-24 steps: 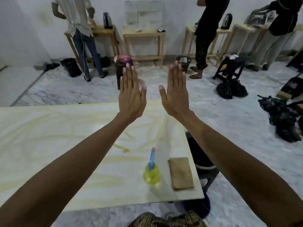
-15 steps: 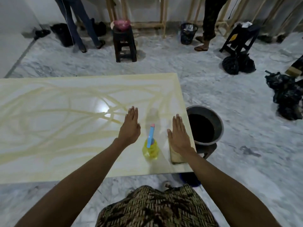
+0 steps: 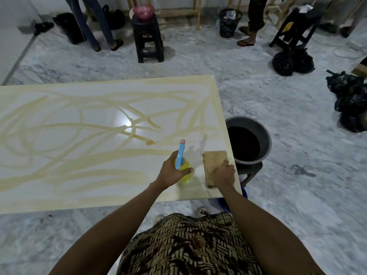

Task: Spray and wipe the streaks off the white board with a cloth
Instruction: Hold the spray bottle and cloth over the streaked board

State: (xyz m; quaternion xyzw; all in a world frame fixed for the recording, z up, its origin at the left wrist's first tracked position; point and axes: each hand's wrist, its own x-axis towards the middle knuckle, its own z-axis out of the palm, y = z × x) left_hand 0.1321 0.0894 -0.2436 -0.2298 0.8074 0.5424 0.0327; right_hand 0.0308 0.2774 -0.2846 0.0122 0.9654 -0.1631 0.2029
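Head camera looks down on the white board, lying flat and wide across the view, its glossy face crossed all over by looping yellowish streaks — a bright lamp glare sits near the middle. At the board's near right corner stands the spray bottle, yellow body, blue trigger head with a pink tip pointing away from the person. The left hand is wrapped round that bottle, thumb across the front of the yellow body, fingers curled behind it. Just beside it, to the right, lies the cloth, a tan folded rectangle flat on the board by the right edge. The right hand is down on the cloth's near end, fingers bent over its right edge and gripping it — the far half of the cloth shows clear.

Off the board's right edge sits a grey basin of dark liquid on a low dark stand. Beyond the far edge, on the marbled floor, a black stool carries a pink bowl. Legs of other people stand along the back, by wooden table frames. Black bags lie at right, more of them toward the right edge.
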